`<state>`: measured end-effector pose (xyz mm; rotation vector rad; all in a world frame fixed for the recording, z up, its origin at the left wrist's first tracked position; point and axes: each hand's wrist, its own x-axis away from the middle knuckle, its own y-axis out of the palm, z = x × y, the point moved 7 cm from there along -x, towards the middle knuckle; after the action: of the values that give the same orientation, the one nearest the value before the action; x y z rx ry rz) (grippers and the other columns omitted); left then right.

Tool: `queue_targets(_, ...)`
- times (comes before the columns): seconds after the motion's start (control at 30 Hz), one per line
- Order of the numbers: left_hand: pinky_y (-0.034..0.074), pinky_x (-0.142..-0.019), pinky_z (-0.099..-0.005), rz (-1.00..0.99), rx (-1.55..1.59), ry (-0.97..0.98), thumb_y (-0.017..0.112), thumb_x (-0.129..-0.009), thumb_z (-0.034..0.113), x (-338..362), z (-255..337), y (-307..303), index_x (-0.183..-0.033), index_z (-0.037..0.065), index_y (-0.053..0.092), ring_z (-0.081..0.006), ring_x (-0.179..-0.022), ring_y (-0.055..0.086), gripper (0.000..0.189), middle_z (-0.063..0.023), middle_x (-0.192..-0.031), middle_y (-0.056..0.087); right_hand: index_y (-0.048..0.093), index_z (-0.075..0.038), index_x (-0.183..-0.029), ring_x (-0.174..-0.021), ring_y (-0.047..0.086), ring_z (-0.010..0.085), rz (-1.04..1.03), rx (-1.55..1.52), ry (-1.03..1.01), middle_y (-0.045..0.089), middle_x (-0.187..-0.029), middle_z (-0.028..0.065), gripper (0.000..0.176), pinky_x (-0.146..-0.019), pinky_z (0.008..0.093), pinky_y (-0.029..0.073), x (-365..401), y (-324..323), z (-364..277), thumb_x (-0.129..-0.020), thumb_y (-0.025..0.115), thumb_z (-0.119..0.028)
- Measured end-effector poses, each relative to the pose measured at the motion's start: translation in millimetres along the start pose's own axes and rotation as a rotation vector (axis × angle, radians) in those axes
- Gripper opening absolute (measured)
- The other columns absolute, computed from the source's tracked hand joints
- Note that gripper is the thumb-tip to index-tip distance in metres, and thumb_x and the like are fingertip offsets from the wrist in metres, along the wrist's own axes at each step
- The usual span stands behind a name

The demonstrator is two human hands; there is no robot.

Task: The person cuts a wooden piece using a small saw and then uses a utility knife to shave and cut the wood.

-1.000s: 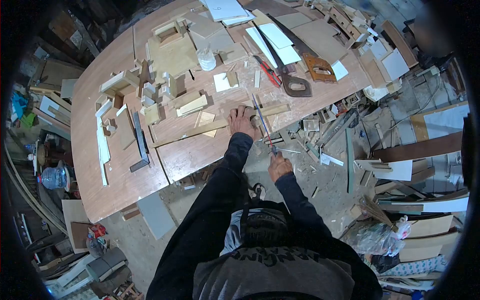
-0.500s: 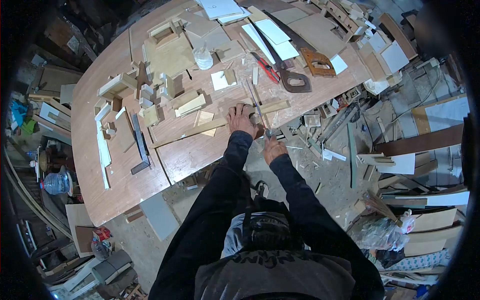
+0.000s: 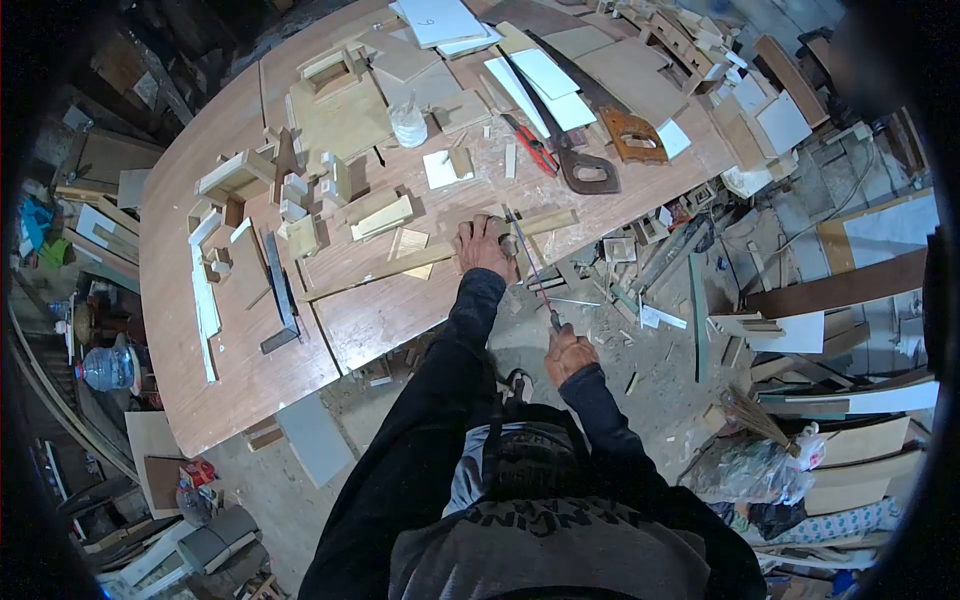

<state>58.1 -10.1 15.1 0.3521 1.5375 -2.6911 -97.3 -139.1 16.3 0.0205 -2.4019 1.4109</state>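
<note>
A long, narrow wood strip (image 3: pixel 552 220) lies across the near part of the table. My left hand (image 3: pixel 484 247) is closed over it, fingers bent across the far edge, pressing it to the tabletop. In my right hand (image 3: pixel 571 353) is the handle of a thin-bladed handsaw (image 3: pixel 535 272), held low and out past the table's edge. Its blade slants up and away, crossing the strip just right of my left hand. Under the strip, left of that hand, sits a small pale wood piece (image 3: pixel 409 240).
Two larger handsaws with wooden handles (image 3: pixel 633 137) and red-handled pliers (image 3: pixel 533 146) lie farther back. A clear plastic tub (image 3: pixel 407 126) stands mid-table. Small wooden frames (image 3: pixel 236 176) and a dark metal square (image 3: pixel 280 300) are at left. Offcuts litter the floor (image 3: pixel 640 350).
My right hand has drawn the saw back toward my body and slightly right, exposing more blade on the near side. My left hand stays on the strip.
</note>
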Motion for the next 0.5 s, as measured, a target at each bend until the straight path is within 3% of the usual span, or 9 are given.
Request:
queue_targets(0.03,0.030,-0.092,-0.0412,0.000,-0.008,0.019,0.073,-0.051,0.017,1.9,0.4,0.2,-0.101,0.009,0.056,-0.0302,-0.104,0.038,0.053,-0.0078,-0.112,0.046,0.052,0.000,-0.092,-0.083,0.058,0.0416,-0.089,0.037,0.209,0.061,-0.085,0.0210,0.027,-0.073,0.0465,0.047,5.6,5.9,15.3,-0.078,0.052,-0.023)
queue_targets(0.07,0.030,-0.092,-0.0413,0.001,-0.013,0.046,0.072,-0.051,0.017,1.4,3.9,0.9,-0.100,0.009,0.057,-0.0303,-0.104,0.038,0.052,-0.0077,-0.111,0.046,0.052,0.000,-0.092,-0.083,0.058,0.0416,-0.085,0.035,0.214,0.061,-0.085,0.0210,0.027,-0.073,0.0465,0.047,-1.8,8.6,16.6,-0.078,0.052,-0.023)
queue_targets(0.17,0.030,-0.091,-0.0417,0.057,-0.020,0.062,0.071,-0.052,0.016,1.4,5.0,-1.4,-0.099,0.009,0.057,-0.0305,-0.103,0.038,0.049,-0.0076,-0.111,0.047,0.051,0.003,-0.092,-0.079,0.058,0.0430,0.076,0.023,-0.146,0.060,-0.078,0.0277,0.031,-0.072,0.0495,0.045,-47.8,17.3,-11.4,-0.085,0.046,-0.027)
queue_targets(0.2,0.030,-0.091,-0.0417,0.056,-0.020,0.068,0.071,-0.052,0.016,1.1,6.6,-2.5,-0.099,0.009,0.057,-0.0305,-0.103,0.038,0.049,-0.0076,-0.111,0.047,0.052,0.003,-0.092,-0.082,0.058,0.0414,0.043,-0.036,-0.061,0.060,-0.082,0.0267,0.029,-0.074,0.0500,0.044,-42.6,10.3,-11.2,-0.084,0.047,-0.025)
queue_targets(0.3,0.030,-0.091,-0.0423,0.025,-0.020,0.025,0.070,-0.054,0.016,-1.3,5.1,-2.8,-0.099,0.009,0.057,-0.0307,-0.103,0.038,0.047,-0.0077,-0.111,0.046,0.053,0.002,-0.090,-0.080,0.058,0.0430,-0.113,0.041,-0.093,0.060,-0.082,0.0277,0.029,-0.073,0.0515,0.043,-22.1,47.8,35.3,-0.085,0.046,-0.025)
queue_targets(0.33,0.030,-0.091,-0.0424,0.020,-0.001,0.034,0.069,-0.055,0.016,0.5,3.3,-0.3,-0.099,0.009,0.056,-0.0308,-0.103,0.038,0.047,-0.0076,-0.112,0.046,0.054,0.002,-0.089,-0.078,0.057,0.0443,-0.054,0.006,0.171,0.059,-0.079,0.0284,0.030,-0.071,0.0520,0.043,5.3,-3.4,11.8,-0.086,0.045,-0.027)
queue_targets(0.37,0.030,-0.091,-0.0425,0.018,0.017,0.048,0.069,-0.055,0.015,0.0,2.4,0.5,-0.099,0.009,0.056,-0.0308,-0.103,0.038,0.046,-0.0075,-0.112,0.046,0.054,0.002,-0.089,-0.078,0.057,0.0443,-0.055,0.009,0.166,0.059,-0.079,0.0284,0.030,-0.071,0.0520,0.043,1.5,-3.6,11.0,-0.086,0.045,-0.027)
queue_targets(0.43,0.030,-0.091,-0.0426,0.038,0.014,0.051,0.069,-0.055,0.015,-1.7,5.1,-0.7,-0.100,0.009,0.056,-0.0309,-0.103,0.038,0.047,-0.0074,-0.112,0.046,0.055,0.000,-0.084,-0.076,0.057,0.0444,-0.014,-0.006,-0.213,0.058,-0.076,0.0282,0.029,-0.069,0.0524,0.044,-17.8,-8.2,-14.9,-0.086,0.045,-0.027)
queue_targets(0.5,0.029,-0.091,-0.0427,0.053,0.006,0.041,0.069,-0.054,0.015,0.1,3.7,-2.8,-0.100,0.009,0.056,-0.0311,-0.103,0.038,0.048,-0.0073,-0.112,0.045,0.057,-0.001,-0.078,-0.076,0.058,0.0434,0.073,-0.012,-0.171,0.059,-0.075,0.0272,0.029,-0.069,0.0518,0.044,-42.3,3.1,-16.9,-0.086,0.045,-0.026)
